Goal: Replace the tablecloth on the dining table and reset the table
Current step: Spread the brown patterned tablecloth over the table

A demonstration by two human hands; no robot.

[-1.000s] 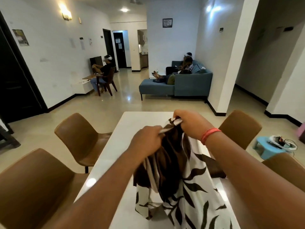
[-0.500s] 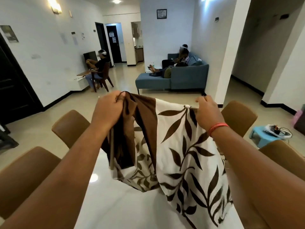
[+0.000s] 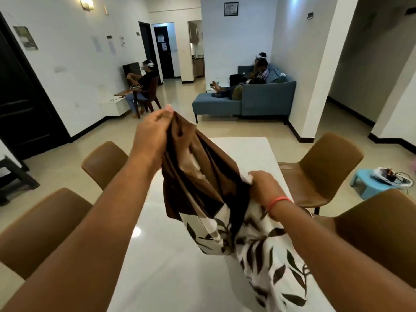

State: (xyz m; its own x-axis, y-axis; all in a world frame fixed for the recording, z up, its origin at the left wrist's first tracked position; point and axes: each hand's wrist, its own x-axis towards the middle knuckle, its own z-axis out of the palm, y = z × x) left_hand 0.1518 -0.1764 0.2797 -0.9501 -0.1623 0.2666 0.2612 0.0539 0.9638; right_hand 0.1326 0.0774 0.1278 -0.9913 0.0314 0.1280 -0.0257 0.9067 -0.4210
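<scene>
No readable writing anywhere; the papers (image 3: 97,44) taped to the left wall and the framed picture (image 3: 231,9) on the far wall are too small and blurred to make out. The tablecloth (image 3: 216,199) is bunched and held up in the air over the dining table (image 3: 171,262), its lower end trailing down onto the table's near right part. Soft woven fabric, plain brown panel on top, white with dark brown leaf print lower down, deep folds throughout. Left hand (image 3: 153,134) is raised, fingers curled tight around the brown upper edge of the cloth. Right hand (image 3: 262,185) sits lower and nearer, pinching a white bit of the cloth between curled fingers; an orange-red thread band (image 3: 278,202) circles that wrist. The table is a glossy white rectangle with rounded corners, a ceiling light reflected on it. Four brown chairs with smooth moulded shell seats, leather-like: left far chair (image 3: 104,161) and left near chair (image 3: 42,228), right far chair (image 3: 322,167) and right near chair (image 3: 380,235). Floor is polished beige tile. Blue upholstered sofa (image 3: 265,97) behind the table with people sitting on it, another person on a wooden chair at a small desk (image 3: 122,93) by the left wall. Small light-blue plastic stool (image 3: 369,188) at right with a tangle of cables on top.
</scene>
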